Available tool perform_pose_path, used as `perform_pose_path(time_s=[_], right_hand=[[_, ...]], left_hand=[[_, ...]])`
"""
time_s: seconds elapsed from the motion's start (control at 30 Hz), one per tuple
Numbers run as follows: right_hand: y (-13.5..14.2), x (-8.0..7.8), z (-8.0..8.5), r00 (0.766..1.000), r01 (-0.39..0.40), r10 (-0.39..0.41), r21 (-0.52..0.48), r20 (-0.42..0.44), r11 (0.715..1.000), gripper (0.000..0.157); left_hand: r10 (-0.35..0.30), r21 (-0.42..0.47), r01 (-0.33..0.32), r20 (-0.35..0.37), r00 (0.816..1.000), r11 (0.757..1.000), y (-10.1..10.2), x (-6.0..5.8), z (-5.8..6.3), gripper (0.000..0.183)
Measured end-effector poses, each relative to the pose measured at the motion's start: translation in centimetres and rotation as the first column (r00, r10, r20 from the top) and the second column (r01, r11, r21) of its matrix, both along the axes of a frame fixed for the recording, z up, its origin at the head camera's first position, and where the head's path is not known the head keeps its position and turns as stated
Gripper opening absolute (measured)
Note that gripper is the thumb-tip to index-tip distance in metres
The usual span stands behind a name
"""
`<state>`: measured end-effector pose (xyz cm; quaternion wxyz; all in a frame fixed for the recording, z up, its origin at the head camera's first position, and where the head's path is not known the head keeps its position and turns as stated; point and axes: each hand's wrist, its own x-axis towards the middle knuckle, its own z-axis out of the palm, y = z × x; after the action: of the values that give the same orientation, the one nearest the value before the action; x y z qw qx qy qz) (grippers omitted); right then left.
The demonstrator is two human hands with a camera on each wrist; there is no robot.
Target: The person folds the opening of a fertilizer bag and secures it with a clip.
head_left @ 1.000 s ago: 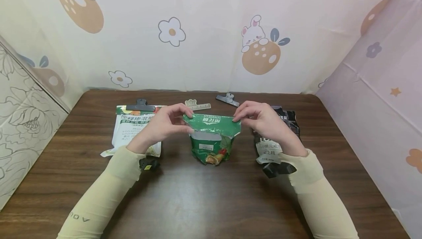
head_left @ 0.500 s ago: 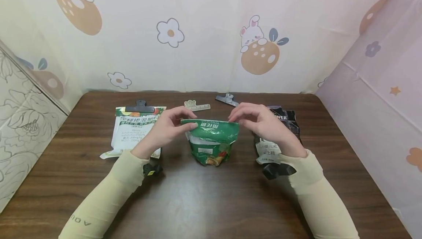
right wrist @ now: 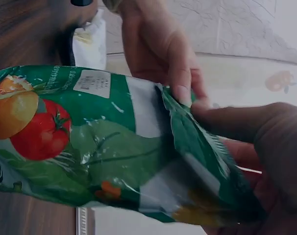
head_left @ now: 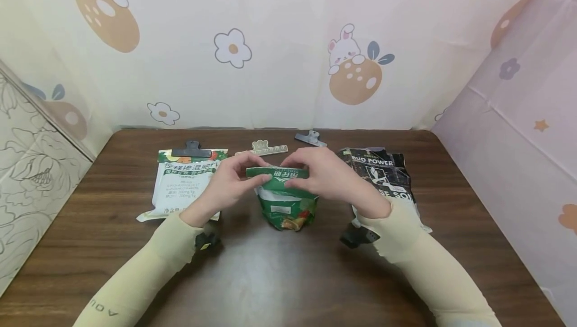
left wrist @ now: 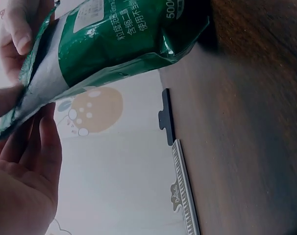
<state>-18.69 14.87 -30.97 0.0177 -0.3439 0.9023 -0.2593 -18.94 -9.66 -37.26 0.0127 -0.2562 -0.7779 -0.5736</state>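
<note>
I see the right hand (head_left: pixel 322 173) farther left than before, baring more of the black bag (head_left: pixel 383 171); its fingers and those of the left hand (head_left: pixel 231 182) pinch the green bag (head_left: pixel 281 212).

The table (head_left: pixel 270 282) before me was dark brown, wood-grained, with rounded far corners. To my left I had a white pouch (head_left: pixel 182 187) lying on it; to my right, a black bag (head_left: pixel 380 169) lettered BUD POWER. Near the back edge lay a beige clip (head_left: pixel 262 147) and, to its right, a dark clip (head_left: pixel 311 138). Midway, a green bag (head_left: pixel 288 213) stood with its base on the wood.
</note>
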Motion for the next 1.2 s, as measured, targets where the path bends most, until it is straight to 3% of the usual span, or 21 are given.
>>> perform_pose_path(time_s=[0.13, 0.43, 1.2], right_hand=[[-0.5, 0.1, -0.1, 1.0, 0.013, -0.013, 0.033, 0.009, 0.999, 0.02], [0.7, 0.3, -1.1, 0.999, -0.004, 0.002, -0.043, -0.045, 0.999, 0.007], [5.5, 0.9, -2.2, 0.995, -0.004, -0.013, -0.157, -0.103, 0.988, 0.012]], left_hand=[[0.007, -0.045, -0.008, -0.02, 1.0, 0.999, 0.1, 0.3, 0.1, 0.024], [-0.033, -0.078, 0.028, -0.068, 0.997, 0.997, 0.2, 0.3, 0.3, 0.017], [-0.042, -0.094, 0.038, -0.04, 0.998, 0.995, 0.0, 0.2, 0.0, 0.013]])
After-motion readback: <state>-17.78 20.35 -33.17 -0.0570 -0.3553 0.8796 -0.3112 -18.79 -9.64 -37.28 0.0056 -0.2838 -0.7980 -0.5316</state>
